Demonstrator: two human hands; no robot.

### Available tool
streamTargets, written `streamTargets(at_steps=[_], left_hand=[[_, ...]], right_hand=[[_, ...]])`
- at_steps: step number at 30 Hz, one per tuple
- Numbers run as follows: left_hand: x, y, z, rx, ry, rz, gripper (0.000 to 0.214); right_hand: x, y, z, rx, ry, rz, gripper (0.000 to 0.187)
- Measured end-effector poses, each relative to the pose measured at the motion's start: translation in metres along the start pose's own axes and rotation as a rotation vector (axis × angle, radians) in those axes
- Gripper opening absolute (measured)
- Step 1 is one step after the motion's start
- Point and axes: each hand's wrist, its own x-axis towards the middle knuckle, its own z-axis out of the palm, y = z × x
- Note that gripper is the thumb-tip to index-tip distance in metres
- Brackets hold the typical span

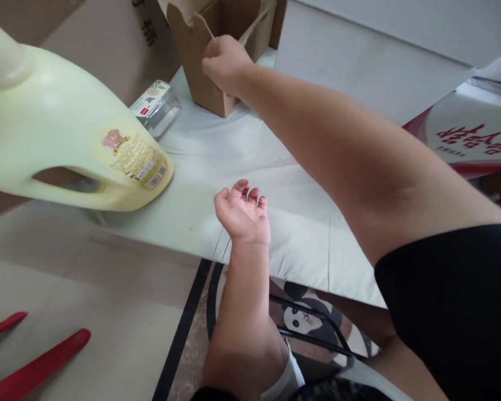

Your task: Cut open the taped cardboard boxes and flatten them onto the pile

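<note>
My right hand (226, 64) reaches to the back of the table, with its fingers curled together in front of an open cardboard box (204, 61). What those fingers hold, if anything, is hidden, and I cannot tell whether they touch the box wall. Over the near part of the white-covered table (300, 223) my left hand (245, 214) is turned palm up. Its fingers are loosely bent and apart, and nothing is in it. The box stands upright with its top flaps raised.
A large pale yellow jug (75, 122) with a handle stands at the left. Behind it is a small clear-sided package (156, 108). A red and white printed box (471, 133) is at the right. Red strips (42, 365) lie lower left, and a panda-patterned mat (304, 317) shows below the table.
</note>
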Motion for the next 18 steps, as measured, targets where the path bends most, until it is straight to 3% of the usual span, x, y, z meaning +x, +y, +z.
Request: streamTargets(at_steps=[2,5,8,11,14,18], left_hand=[[0.001,-0.001,-0.001,0.009,0.008,0.047,0.031],[0.003,0.001,-0.005,0.033,0.08,0.256,0.026],[0.004,0.004,-0.01,0.074,0.147,0.588,0.016],[0.001,0.005,-0.01,0.116,0.122,0.756,0.011],[-0.005,-0.002,-0.003,0.179,0.021,0.78,0.007],[-0.017,-0.025,0.005,0.278,-0.319,0.663,0.017]], right_hand=[[-0.014,0.005,-0.007,-0.033,-0.079,0.007,0.05],[-0.055,0.018,-0.028,-0.068,-0.026,-0.019,0.04],[-0.125,0.043,-0.064,-0.062,0.054,-0.127,0.007],[-0.214,0.079,-0.106,-0.007,0.149,-0.185,0.015],[-0.301,0.113,-0.145,0.052,0.314,-0.103,0.026],[-0.389,0.134,-0.183,0.061,0.691,0.025,0.025]])
